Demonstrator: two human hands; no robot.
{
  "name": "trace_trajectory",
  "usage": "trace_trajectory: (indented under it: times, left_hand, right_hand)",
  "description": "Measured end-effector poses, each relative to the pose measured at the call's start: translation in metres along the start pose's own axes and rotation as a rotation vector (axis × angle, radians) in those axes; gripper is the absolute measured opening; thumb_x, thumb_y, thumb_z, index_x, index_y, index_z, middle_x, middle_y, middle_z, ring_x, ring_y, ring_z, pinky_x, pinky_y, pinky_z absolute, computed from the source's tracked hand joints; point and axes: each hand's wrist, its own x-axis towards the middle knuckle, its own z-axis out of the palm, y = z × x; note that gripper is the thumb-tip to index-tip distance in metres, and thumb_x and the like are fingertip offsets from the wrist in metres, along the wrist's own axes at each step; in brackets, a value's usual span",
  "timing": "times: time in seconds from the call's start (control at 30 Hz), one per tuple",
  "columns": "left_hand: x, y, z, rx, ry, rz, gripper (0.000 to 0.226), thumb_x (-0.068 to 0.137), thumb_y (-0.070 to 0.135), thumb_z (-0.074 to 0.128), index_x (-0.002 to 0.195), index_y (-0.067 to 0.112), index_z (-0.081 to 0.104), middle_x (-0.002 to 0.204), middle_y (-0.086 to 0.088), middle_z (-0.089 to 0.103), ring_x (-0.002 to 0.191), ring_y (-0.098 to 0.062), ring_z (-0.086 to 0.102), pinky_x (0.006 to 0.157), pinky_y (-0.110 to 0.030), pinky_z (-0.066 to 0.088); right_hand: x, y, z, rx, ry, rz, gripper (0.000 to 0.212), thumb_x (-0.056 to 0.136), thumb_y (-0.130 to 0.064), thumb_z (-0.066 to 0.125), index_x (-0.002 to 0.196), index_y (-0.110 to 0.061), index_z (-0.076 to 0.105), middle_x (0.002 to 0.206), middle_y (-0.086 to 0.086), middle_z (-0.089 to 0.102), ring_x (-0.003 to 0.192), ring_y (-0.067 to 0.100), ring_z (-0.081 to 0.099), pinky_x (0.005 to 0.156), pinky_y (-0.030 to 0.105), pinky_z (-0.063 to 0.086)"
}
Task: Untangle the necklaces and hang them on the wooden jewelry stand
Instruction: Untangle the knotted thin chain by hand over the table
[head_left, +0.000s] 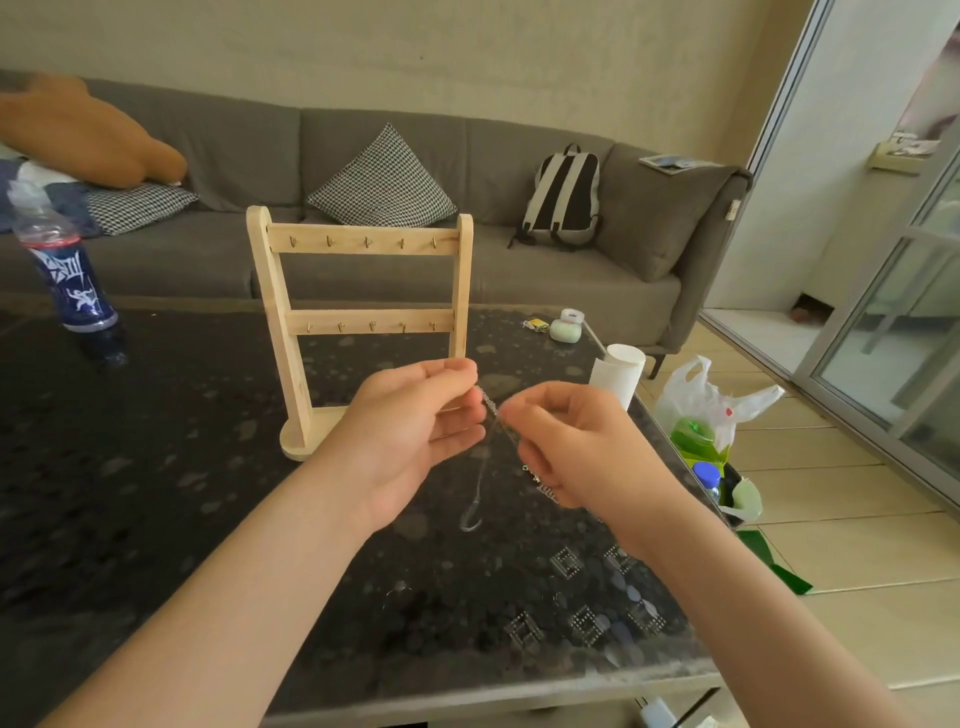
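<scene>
1. Left hand (410, 426): raised over the counter (156, 467), palm turned toward the other hand. Thumb and forefinger pinch the upper end of a chain (489, 405), so the grip is closed on it. The other fingers are loosely curled.
2. Right hand (576, 447): just beside the left and slightly lower. Its fingertips pinch the same chain further down, so this grip is closed on it too. A beaded length shows under the heel of this hand.
3. Chain: a short taut run slants between the two pinches. A thin strand drops from it and ends in a small loop low over the counter. It may be one necklace or several tangled together; the strands are too fine to say.
4. Stand (363, 317): wooden and upright on the counter, right behind the hands. It has two crossbars, each with a row of five small hooks (367, 241), and a round foot at lower left. The left hand overlaps the lower right post in view. The chain is held in front of the stand, not on it.
5. Counter: dark and speckled. A bottle (72, 280) with a blue label stands far left. A small green case (565, 331) and a white paper roll (618, 376) sit near the right edge.
6. Beyond: a plastic bag (711, 400) lies on the floor beside the counter. A grey sofa (519, 270) behind carries a checked cushion (382, 182) and a backpack (563, 200).
</scene>
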Motion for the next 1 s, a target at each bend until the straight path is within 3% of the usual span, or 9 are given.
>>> trace_trajectory:
  times: [0.1,0.27,0.43,0.6,0.8,0.9,1.0]
  left_hand:
    - [0.001,-0.002,-0.002,0.081,0.023,0.008,0.014,0.1,0.023,0.074,0.112,0.016,0.078,0.084,-0.003,0.077,0.085,-0.017,0.076,0.079,-0.034,0.065]
    - [-0.001,-0.001,-0.003,0.116,0.054,-0.001,0.018,0.092,0.028,0.081,0.103,0.014,0.082,0.081,-0.003,0.078,0.069,-0.012,0.073,0.07,-0.031,0.064]
    - [-0.001,0.002,-0.005,0.113,0.071,-0.047,0.022,0.088,0.029,0.084,0.099,0.01,0.082,0.076,-0.003,0.077,0.061,-0.01,0.071,0.068,-0.031,0.065]
    - [-0.003,0.003,-0.005,0.129,0.049,-0.057,0.017,0.092,0.024,0.081,0.104,0.014,0.081,0.075,-0.002,0.076,0.06,-0.009,0.069,0.066,-0.031,0.065]
    - [-0.003,0.001,-0.005,0.175,0.051,-0.048,0.018,0.093,0.026,0.081,0.105,0.013,0.081,0.072,-0.001,0.074,0.058,-0.008,0.068,0.064,-0.03,0.064]
    - [-0.001,0.002,-0.004,0.13,0.057,-0.075,0.021,0.092,0.031,0.082,0.105,0.014,0.082,0.075,0.0,0.074,0.064,-0.009,0.07,0.066,-0.03,0.063]
    - [0.0,0.004,-0.004,-0.011,0.007,-0.135,0.02,0.095,0.024,0.079,0.113,0.014,0.081,0.099,-0.004,0.081,0.094,-0.018,0.077,0.076,-0.034,0.065]
  right_hand:
    - [0.001,0.002,0.003,-0.085,-0.015,-0.109,0.009,0.108,-0.028,0.058,0.111,-0.027,0.067,0.056,0.002,0.067,0.043,0.01,0.046,0.045,0.017,0.04]
    - [0.001,0.006,0.005,-0.212,-0.008,-0.228,0.014,0.109,-0.032,0.059,0.104,-0.027,0.071,0.048,0.002,0.063,0.037,0.008,0.048,0.048,0.014,0.041]
    - [0.002,0.006,0.005,-0.271,0.077,-0.259,0.014,0.109,-0.032,0.059,0.104,-0.025,0.071,0.048,-0.003,0.064,0.037,0.007,0.053,0.048,0.012,0.043]
    - [-0.001,0.003,0.004,-0.243,0.005,-0.278,0.013,0.108,-0.029,0.06,0.109,-0.026,0.073,0.045,-0.003,0.06,0.036,0.01,0.055,0.046,0.019,0.045]
    - [-0.001,0.001,0.005,-0.281,0.012,-0.278,0.014,0.107,-0.028,0.062,0.105,-0.022,0.074,0.046,-0.007,0.061,0.038,0.01,0.059,0.046,0.016,0.044]
    - [-0.001,-0.001,0.005,-0.188,-0.004,-0.204,0.019,0.109,-0.026,0.057,0.099,-0.019,0.072,0.044,-0.002,0.056,0.036,0.009,0.05,0.045,0.015,0.042]
    - [-0.001,-0.003,0.004,0.118,-0.047,-0.044,0.027,0.109,-0.02,0.051,0.089,-0.014,0.068,0.044,0.004,0.042,0.039,0.015,0.032,0.041,0.022,0.03]
